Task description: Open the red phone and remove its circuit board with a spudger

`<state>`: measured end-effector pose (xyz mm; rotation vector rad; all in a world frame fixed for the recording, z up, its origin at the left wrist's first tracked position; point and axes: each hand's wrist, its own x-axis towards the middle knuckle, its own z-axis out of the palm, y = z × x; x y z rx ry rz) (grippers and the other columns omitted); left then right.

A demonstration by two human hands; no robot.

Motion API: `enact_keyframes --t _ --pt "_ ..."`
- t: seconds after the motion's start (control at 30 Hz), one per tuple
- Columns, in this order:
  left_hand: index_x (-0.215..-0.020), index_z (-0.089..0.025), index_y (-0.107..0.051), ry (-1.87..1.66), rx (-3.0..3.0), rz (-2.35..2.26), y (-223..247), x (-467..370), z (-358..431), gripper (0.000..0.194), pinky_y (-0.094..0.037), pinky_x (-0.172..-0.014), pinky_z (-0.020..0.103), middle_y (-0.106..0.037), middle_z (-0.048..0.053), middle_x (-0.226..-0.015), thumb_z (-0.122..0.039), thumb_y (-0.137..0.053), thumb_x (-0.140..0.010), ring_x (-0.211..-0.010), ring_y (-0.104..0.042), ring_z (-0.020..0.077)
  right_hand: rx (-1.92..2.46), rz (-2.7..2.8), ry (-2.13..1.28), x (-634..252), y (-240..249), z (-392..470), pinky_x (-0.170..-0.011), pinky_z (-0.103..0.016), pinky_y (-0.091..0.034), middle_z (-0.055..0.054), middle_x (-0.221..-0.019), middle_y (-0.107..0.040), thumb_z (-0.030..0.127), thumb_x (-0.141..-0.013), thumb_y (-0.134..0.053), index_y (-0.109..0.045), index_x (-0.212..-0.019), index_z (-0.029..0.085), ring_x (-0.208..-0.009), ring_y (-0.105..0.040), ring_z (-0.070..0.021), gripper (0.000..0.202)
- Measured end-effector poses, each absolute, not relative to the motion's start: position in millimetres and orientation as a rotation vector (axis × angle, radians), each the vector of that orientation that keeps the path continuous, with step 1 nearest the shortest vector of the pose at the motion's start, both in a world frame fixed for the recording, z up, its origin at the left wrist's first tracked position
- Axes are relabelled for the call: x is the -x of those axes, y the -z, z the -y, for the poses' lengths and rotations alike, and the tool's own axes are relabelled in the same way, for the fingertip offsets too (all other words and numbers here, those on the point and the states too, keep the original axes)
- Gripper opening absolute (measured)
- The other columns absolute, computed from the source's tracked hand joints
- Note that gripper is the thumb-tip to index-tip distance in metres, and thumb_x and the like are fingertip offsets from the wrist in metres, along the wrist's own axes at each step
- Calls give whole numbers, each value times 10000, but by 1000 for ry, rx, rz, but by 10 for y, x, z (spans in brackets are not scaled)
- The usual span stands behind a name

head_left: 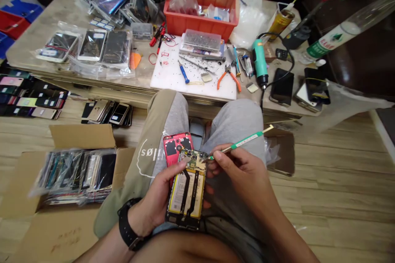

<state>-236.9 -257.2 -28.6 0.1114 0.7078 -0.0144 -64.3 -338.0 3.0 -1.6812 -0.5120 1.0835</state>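
An opened phone (188, 193) with its battery, black flex cables and circuit board showing lies in my left hand (160, 189), whose thumb rests on the board's left edge. Behind its upper left part is a red back cover (175, 144), against my lap. My right hand (243, 168) is closed on a thin green and white tool (247, 139), held between thumb and fingers. The tool's lower tip is at the upper right of the circuit board; its other end, pale and hooked, points up and right. Some right fingers sit beside the phone's right edge.
A low table ahead holds a white mat (163, 78) with loose screws, orange-handled cutters (228, 78), a red bin (200, 24), a green electric screwdriver (260, 61) and bagged phones (92, 45). A cardboard box (83, 135) of phones stands at lower left; another person's legs show behind the table.
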Motion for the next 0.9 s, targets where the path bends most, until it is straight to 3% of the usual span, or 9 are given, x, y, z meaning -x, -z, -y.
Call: enact_keyframes --t 0.17,0.4,0.67,0.9 --pt "-1132 -104 -778 57 -153 -720 305 2424 2592 453 -620 -708 323 -813 164 -971 -381 -740 -776 -762 -784 260 1659 555 -1139 646 5 3424 -609 -260 -547 -6 -694 -697 412 -874 -718 -735 -864 186 -657 -665 -176 227" --pt "-1097 -117 -783 45 -207 -729 318 2430 2595 421 -614 -634 316 -813 162 -911 -380 -760 -769 -693 -778 260 1648 650 -1188 625 47 3463 -625 -247 -522 12 -696 -682 395 -920 -676 -739 -898 195 -663 -645 -158 210" --pt "-941 -120 -781 -10 -289 -851 258 2361 2653 400 -580 -549 292 -796 117 -792 -388 -881 -662 -591 -731 224 1851 444 -1128 732 33 3371 -521 -267 -505 1 -587 -656 472 -833 -687 -692 -746 181 -540 -619 -175 304" --pt "-939 -120 -773 -42 -369 -906 268 2329 2669 382 -597 -570 321 -783 109 -784 -366 -884 -669 -598 -714 223 1881 374 -1139 787 55 3354 -485 -276 -516 -15 -599 -670 481 -806 -680 -664 -686 194 -519 -625 -183 311"
